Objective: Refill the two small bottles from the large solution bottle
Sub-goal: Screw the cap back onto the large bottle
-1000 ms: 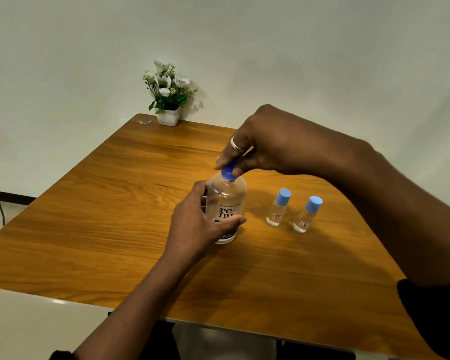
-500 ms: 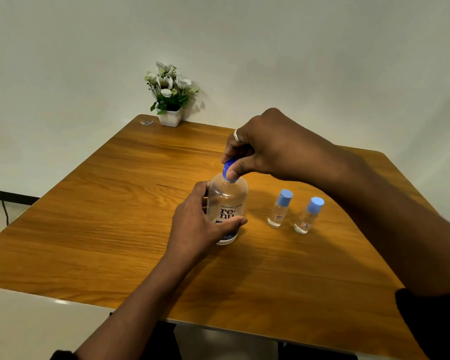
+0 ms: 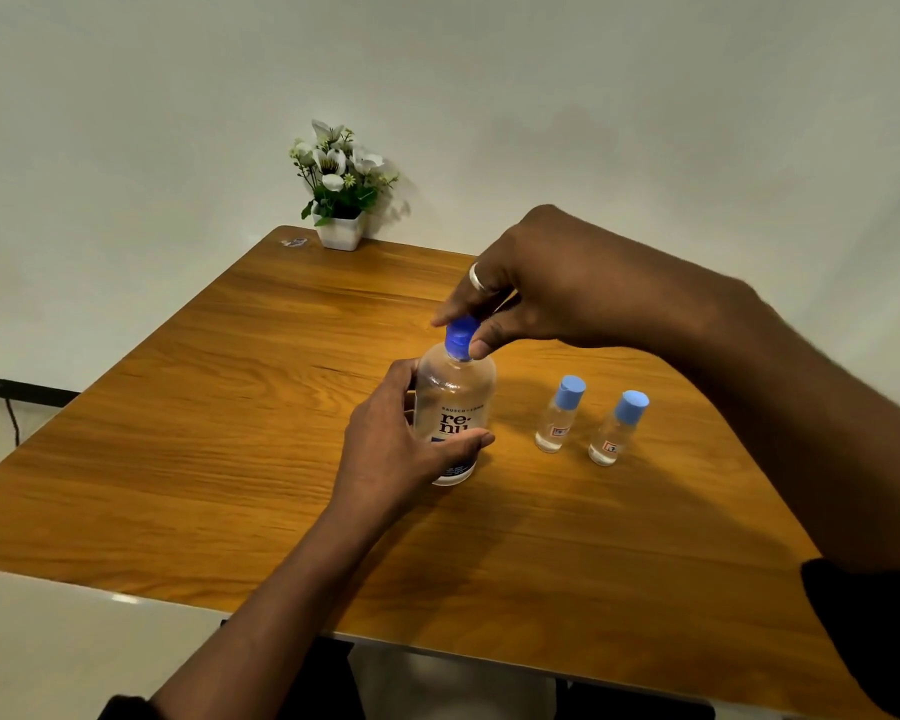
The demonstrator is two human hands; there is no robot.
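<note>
The large solution bottle (image 3: 454,407) stands upright on the table (image 3: 178,459), near its middle. My left hand (image 3: 396,449) wraps its lower body from the left; my right hand (image 3: 531,283) comes from the right above it, fingertips on its cap (image 3: 461,339). To the bottle's right two small bottles stand upright, apart from each other: the nearer small bottle (image 3: 559,415), then the farther small bottle (image 3: 617,428) beyond it. A potted flower plant (image 3: 340,187) sits at the table's far corner, against the wall (image 3: 645,96), with a small scrap (image 3: 293,242) just left of it.
</note>
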